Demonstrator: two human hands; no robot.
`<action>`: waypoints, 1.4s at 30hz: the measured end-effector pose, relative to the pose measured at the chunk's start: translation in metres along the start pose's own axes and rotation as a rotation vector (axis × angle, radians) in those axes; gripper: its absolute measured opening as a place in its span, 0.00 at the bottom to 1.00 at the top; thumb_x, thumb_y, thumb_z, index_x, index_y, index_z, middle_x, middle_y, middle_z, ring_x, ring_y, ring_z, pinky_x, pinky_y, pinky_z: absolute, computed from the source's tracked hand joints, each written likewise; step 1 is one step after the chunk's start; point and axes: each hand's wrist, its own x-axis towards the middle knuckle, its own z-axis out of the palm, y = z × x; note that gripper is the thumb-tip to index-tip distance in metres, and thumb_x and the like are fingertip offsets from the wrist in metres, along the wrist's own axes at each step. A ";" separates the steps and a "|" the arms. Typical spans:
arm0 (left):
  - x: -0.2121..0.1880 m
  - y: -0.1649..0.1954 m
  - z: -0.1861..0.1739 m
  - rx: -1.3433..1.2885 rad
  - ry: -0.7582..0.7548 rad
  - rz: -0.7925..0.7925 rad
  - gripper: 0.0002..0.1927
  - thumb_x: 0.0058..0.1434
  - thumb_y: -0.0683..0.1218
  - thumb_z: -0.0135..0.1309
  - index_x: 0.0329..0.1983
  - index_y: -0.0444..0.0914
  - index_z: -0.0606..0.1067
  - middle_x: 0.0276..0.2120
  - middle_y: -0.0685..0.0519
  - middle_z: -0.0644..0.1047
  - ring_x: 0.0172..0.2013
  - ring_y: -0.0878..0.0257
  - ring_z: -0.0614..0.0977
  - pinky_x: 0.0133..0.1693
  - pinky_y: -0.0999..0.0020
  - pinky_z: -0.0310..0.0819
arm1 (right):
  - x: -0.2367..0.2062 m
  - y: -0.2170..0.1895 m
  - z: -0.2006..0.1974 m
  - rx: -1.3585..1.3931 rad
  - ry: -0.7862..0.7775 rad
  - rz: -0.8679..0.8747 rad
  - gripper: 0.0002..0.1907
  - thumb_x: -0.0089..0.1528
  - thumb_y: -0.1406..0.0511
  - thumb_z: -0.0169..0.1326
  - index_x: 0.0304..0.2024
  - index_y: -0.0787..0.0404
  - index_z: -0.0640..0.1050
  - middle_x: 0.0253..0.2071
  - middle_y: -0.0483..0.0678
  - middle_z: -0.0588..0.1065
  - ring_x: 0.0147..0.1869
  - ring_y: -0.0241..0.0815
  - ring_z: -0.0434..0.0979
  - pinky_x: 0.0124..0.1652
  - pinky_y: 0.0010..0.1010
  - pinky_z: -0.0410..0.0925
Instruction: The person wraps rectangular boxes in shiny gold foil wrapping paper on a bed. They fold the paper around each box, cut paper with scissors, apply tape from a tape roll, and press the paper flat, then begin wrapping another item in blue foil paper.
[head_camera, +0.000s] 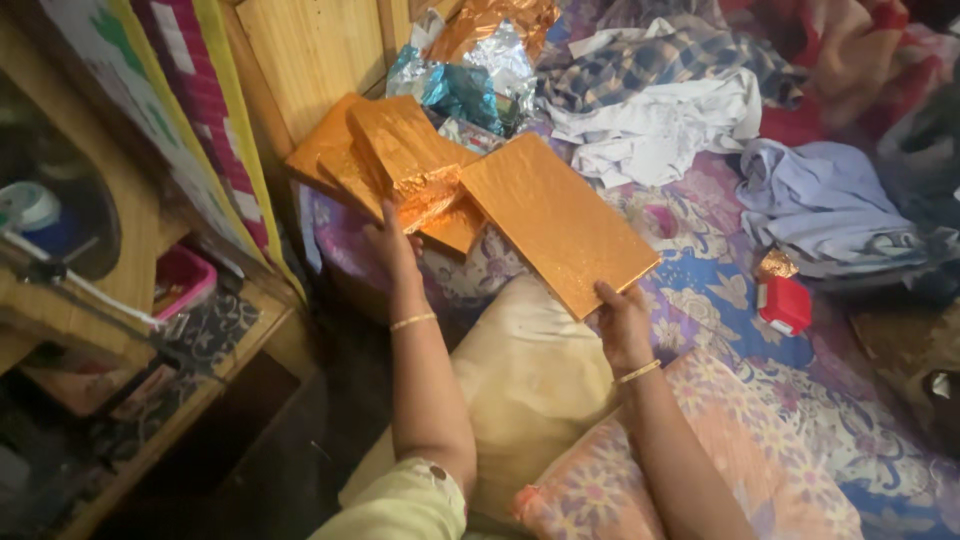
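Closest to me are two pillows, a cream one (525, 385) and a floral one (700, 450), at the near edge of the bed (860, 400). Just past them the right hand (622, 322) has its grip pinched shut on the near corner of a flat orange foil-wrapped packet (555, 220), held tilted just over the bedspread. The left hand (392, 245) rests loosely open against a stack of the same orange packets (385, 150) at the bed's left edge, by the wooden headboard (310, 50). Looks like a stacking step to me; I'd say the packet needs swinging left and squaring up. Farther back: crumpled foil (470, 70), heaped clothes (660, 110), and a small red box (785, 305) off right.
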 end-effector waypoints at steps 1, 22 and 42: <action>0.001 -0.003 0.000 -0.106 -0.050 -0.010 0.30 0.67 0.59 0.54 0.53 0.29 0.64 0.23 0.44 0.73 0.13 0.61 0.74 0.13 0.69 0.64 | 0.002 0.003 -0.002 -0.025 0.002 -0.014 0.19 0.66 0.72 0.52 0.60 0.66 0.69 0.44 0.49 0.76 0.40 0.42 0.78 0.35 0.34 0.71; -0.008 0.000 -0.023 -0.494 -0.176 0.041 0.18 0.65 0.46 0.54 0.58 0.39 0.72 0.30 0.53 0.78 0.11 0.67 0.71 0.10 0.74 0.55 | 0.004 -0.018 0.008 -0.023 0.105 -0.019 0.31 0.63 0.73 0.46 0.69 0.57 0.62 0.63 0.49 0.71 0.65 0.48 0.72 0.57 0.41 0.69; 0.011 -0.031 -0.025 0.711 -0.133 0.329 0.25 0.73 0.58 0.50 0.59 0.33 0.72 0.36 0.38 0.81 0.35 0.44 0.81 0.37 0.52 0.74 | 0.074 0.092 0.165 -0.349 -0.243 -0.127 0.37 0.65 0.72 0.53 0.75 0.60 0.57 0.35 0.46 0.71 0.29 0.34 0.74 0.27 0.27 0.70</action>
